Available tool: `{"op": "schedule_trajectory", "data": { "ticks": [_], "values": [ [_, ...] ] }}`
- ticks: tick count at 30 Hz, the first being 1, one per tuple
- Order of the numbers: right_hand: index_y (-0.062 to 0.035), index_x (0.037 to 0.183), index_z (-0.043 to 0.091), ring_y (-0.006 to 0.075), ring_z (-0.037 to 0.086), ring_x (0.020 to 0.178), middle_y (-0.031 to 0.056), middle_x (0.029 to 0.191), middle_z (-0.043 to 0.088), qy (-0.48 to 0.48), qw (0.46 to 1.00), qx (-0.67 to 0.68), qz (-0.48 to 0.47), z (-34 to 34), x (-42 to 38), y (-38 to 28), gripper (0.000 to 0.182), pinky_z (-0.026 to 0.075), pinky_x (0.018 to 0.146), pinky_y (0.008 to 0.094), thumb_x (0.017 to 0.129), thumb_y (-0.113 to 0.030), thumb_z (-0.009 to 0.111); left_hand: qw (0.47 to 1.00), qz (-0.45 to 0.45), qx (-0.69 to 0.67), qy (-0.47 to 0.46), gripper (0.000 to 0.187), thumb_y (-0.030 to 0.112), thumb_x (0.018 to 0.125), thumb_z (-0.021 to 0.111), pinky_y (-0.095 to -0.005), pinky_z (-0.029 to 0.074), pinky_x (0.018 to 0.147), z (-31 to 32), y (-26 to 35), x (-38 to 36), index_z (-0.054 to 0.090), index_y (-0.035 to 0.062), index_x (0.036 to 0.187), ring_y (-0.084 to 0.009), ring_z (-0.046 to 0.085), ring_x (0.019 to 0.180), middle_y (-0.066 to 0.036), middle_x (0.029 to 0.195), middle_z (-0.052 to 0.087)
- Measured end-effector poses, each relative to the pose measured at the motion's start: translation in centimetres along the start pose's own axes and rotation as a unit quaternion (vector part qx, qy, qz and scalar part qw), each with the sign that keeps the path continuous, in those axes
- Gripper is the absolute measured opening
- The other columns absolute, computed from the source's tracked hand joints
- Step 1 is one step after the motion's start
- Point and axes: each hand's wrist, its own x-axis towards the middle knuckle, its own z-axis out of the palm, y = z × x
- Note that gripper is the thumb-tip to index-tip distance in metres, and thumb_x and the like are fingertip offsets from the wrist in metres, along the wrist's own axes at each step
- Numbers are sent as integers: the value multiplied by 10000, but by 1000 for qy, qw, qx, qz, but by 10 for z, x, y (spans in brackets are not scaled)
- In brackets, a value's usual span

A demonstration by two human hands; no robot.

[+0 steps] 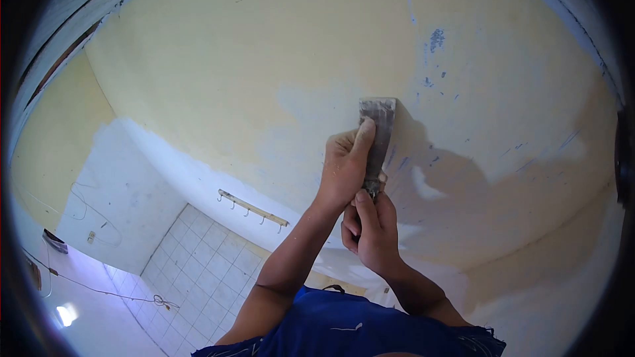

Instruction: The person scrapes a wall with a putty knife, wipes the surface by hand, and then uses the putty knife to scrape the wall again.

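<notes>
A putty knife [382, 142] with a grey, smeared blade is held upright, its wide top edge at the yellowish wall [231, 59]. Wrapped around the blade is my left hand [345, 162], thumb along its face and fingers hidden behind. Lower down, my right hand [374, 228] is closed on the handle end, which the fingers mostly cover. Pale dust or filler coats the left thumb and knuckles. Around the blade the wall shows whitish patches, and blue scuff marks [436, 40] lie above and to the right of it.
A hook rail [253, 210] is fixed on the wall to the lower left. White floor tiles [205, 251] lie below it. A thin cable [112, 297] hangs at the left, near a bright lamp [66, 315]. A dark object [623, 158] stands at the right edge.
</notes>
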Motion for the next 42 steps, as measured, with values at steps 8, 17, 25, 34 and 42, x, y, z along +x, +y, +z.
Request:
{"op": "schedule_trajectory", "data": {
  "ticks": [8, 17, 25, 34, 42],
  "values": [
    [-72, 943, 404, 93, 354, 361, -1, 592, 390, -21, 1000, 13, -17, 8, 9, -18, 236, 264, 330, 256, 1075, -266, 383, 999, 20, -32, 5, 473, 379, 1038, 515, -251, 419, 372, 6, 25, 8, 570, 57, 697, -112, 557, 416, -41, 549, 578],
    [-74, 933, 402, 96, 360, 364, 2, 594, 379, -22, 1000, 14, -13, 15, 17, -26, 255, 260, 331, 252, 1074, -286, 397, 1000, 22, 13, 10, 469, 393, 1033, 518, -254, 433, 373, 4, 26, 14, 570, 43, 725, -105, 546, 417, -16, 549, 545],
    [-80, 936, 408, 90, 334, 360, 2, 592, 367, 5, 1000, 21, -13, 4, 0, -4, 263, 245, 329, 249, 1069, -308, 410, 1000, 12, 6, -3, 478, 401, 1022, 540, -250, 420, 350, 2, -1, 0, 537, 80, 668, -125, 563, 390, -19, 516, 540],
    [-76, 932, 412, 96, 349, 360, 12, 601, 385, -32, 999, 14, -17, 7, 8, -34, 259, 239, 327, 260, 1068, -297, 415, 998, 17, -63, -3, 439, 376, 1027, 529, -240, 428, 348, 15, 34, 10, 562, 78, 706, -117, 562, 389, -25, 518, 539],
    [-76, 931, 404, 100, 348, 363, 7, 594, 371, -9, 999, 39, 32, -2, -5, -16, 256, 259, 330, 259, 1071, -290, 400, 1000, -7, -23, -5, 444, 369, 1030, 522, -246, 429, 351, 10, 4, 1, 555, 76, 699, -119, 555, 384, -29, 502, 532]
  ]
}}
